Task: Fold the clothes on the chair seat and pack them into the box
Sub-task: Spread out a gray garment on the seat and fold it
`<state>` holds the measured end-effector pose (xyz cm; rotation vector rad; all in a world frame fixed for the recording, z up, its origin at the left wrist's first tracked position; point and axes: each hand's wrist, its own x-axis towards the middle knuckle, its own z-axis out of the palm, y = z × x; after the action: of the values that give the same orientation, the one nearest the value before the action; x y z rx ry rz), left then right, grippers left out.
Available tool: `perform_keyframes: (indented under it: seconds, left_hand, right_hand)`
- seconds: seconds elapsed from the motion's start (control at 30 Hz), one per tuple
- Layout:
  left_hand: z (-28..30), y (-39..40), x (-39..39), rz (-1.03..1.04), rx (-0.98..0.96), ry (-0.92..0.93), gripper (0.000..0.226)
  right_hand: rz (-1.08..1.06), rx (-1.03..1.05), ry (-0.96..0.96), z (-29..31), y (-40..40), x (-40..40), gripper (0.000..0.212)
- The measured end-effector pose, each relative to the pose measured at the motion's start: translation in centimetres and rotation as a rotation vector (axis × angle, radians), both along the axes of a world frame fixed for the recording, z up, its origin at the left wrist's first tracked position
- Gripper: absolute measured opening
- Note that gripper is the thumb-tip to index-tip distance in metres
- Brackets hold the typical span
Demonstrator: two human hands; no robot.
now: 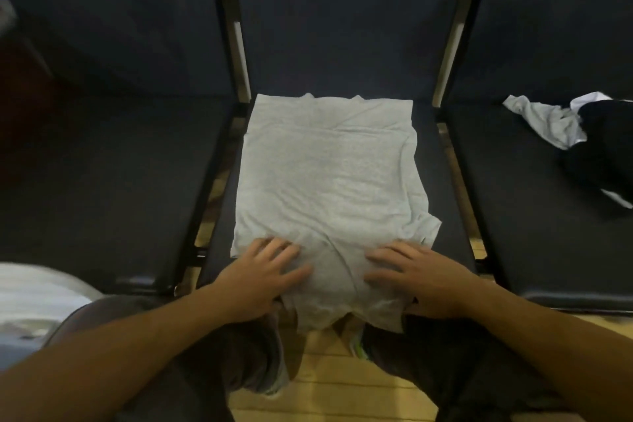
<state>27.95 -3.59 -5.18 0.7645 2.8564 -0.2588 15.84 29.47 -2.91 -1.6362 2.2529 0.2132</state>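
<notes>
A light grey T-shirt [325,175] lies spread flat on the middle black chair seat [442,188], its sides folded inward and its near end hanging over the seat's front edge. My left hand [263,271] rests flat on the shirt's near left part with fingers spread. My right hand [414,274] presses flat on the near right part, fingers also straight. Neither hand grips the cloth. No box is in view.
A pile of grey, black and white clothes [579,134] lies on the right chair seat [534,216]. The left seat [102,181] is bare. A white object [30,298] sits at the lower left. My knees are below, over a wooden floor [329,384].
</notes>
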Motion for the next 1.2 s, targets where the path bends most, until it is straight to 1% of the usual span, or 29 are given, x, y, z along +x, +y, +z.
perform_keyframes:
  seconds: [0.1,0.17,0.2,0.23,0.27,0.3,0.33,0.37,0.4,0.43,0.47,0.5,0.53,0.6,0.67,0.7,0.73,0.77,0.8,0.83,0.87,0.9,0.93,0.97,1.03,1.07,1.1,1.13,1.2]
  left_hand:
    - [-0.5,0.8,0.7,-0.002,0.102,0.103,0.061]
    - [-0.5,1.1,0.6,-0.023,0.185,0.125,0.046]
    - [-0.6,1.0,0.3,-0.031,0.245,0.111,0.036]
    - [-0.6,1.0,-0.1,0.005,0.349,0.071,0.026]
    - [-0.6,0.9,-0.7,0.121,0.500,0.000,0.020]
    - [-0.5,0.8,-1.6,0.329,0.675,-0.120,0.019]
    - [-0.4,0.8,-2.7,0.577,0.861,-0.227,0.020]
    - [0.0,0.6,-4.3,0.821,1.030,-0.282,0.024]
    - [0.2,0.3,-5.8,1.057,1.143,-0.328,0.028]
    - [0.8,0.1,-7.1,1.269,1.205,-0.401,0.035]
    - [1.3,-0.1,-8.0,1.431,1.241,-0.502,0.045]
    - [1.6,-0.4,-8.7,1.524,1.262,-0.593,0.057]
    - [1.6,-0.8,-9.1,1.556,1.257,-0.638,0.065]
    - [1.1,-1.4,-9.4,1.543,1.240,-0.658,0.073]
    - [0.8,-1.8,-9.3,1.489,1.256,-0.690,0.080]
    - [0.8,-1.8,-9.1,1.444,1.272,-0.713,0.079]
    - [0.9,-1.8,-9.0,1.379,1.276,-0.730,0.073]
    - [1.0,-1.7,-8.8,1.307,1.261,-0.740,0.063]
    - [0.9,-1.6,-8.5,1.246,1.237,-0.739,0.049]
    - [0.9,-1.6,-8.2,1.201,1.217,-0.712,0.037]
    - [0.9,-1.7,-7.8,1.177,1.205,-0.691,0.027]
    - [1.2,-1.7,-7.3,1.173,1.195,-0.679,0.022]
    - [1.5,-1.7,-7.0,1.172,1.182,-0.679,0.025]
    - [1.9,-1.6,-6.6,1.172,1.162,-0.688,0.033]
    - [2.9,-1.4,-6.2,1.144,1.103,-0.682,0.047]
    - [3.2,-1.3,-6.2,1.124,1.086,-0.667,0.045]
    - [3.5,-1.4,-6.6,1.101,1.069,-0.647,0.038]
    - [3.7,-1.5,-7.2,1.078,1.046,-0.609,0.029]
    - [3.6,-2.0,-8.8,1.035,0.963,-0.429,0.014]
  right_hand:
    - [0.081,-0.164,0.042,-0.1,-0.2,0.7,0.039]
    - [0.083,-0.220,0.033,-0.1,-0.3,0.9,0.027]
    - [0.043,-0.216,0.044,0.1,-0.3,0.9,0.026]
    - [-0.031,-0.201,0.033,0.4,-0.5,1.0,0.024]
    - [-0.179,-0.164,-0.039,0.4,-0.7,0.8,0.022]
    - [-0.409,-0.159,-0.173,0.8,-1.4,0.4,0.020]
    - [-0.673,-0.220,-0.313,1.2,-2.4,-0.3,0.018]
    - [-0.925,-0.323,-0.431,1.3,-3.4,-1.7,0.022]
    - [-1.161,-0.389,-0.540,1.5,-4.3,-3.1,0.032]
    - [-1.354,-0.394,-0.653,1.8,-5.1,-4.0,0.042]
    - [-1.483,-0.364,-0.754,2.0,-5.6,-4.6,0.052]
    - [-1.553,-0.325,-0.819,1.8,-5.8,-5.0,0.061]
    - [-1.586,-0.306,-0.844,1.6,-5.8,-5.3,0.067]
    - [-1.596,-0.317,-0.854,1.0,-5.5,-5.7,0.075]
    - [-1.587,-0.317,-0.880,0.5,-5.1,-6.2,0.085]
    - [-1.586,-0.321,-0.910,0.6,-4.8,-6.3,0.091]
    - [-1.568,-0.314,-0.925,0.7,-4.6,-6.4,0.093]
    - [-1.524,-0.298,-0.910,0.8,-4.4,-6.4,0.091]
    - [-1.459,-0.261,-0.865,0.6,-4.0,-6.4,0.083]
    - [-1.390,-0.230,-0.804,0.5,-3.7,-6.3,0.070]
    - [-1.331,-0.194,-0.741,0.3,-3.3,-6.3,0.059]
    - [-1.289,-0.160,-0.693,0.2,-3.0,-6.1,0.050]
    - [-1.262,-0.137,-0.668,0.3,-2.7,-6.1,0.047]
    - [-1.245,-0.130,-0.651,0.6,-2.4,-6.0,0.047]
    - [-1.237,-0.183,-0.633,1.2,-2.2,-6.1,0.050]
    - [-1.261,-0.245,-0.633,1.3,-2.2,-6.3,0.049]
    - [-1.284,-0.313,-0.616,1.6,-2.3,-6.5,0.043]
    - [-1.279,-0.373,-0.537,1.8,-2.5,-6.8,0.032]
    - [-1.200,-0.442,-0.279,1.8,-3.2,-7.7,0.013]
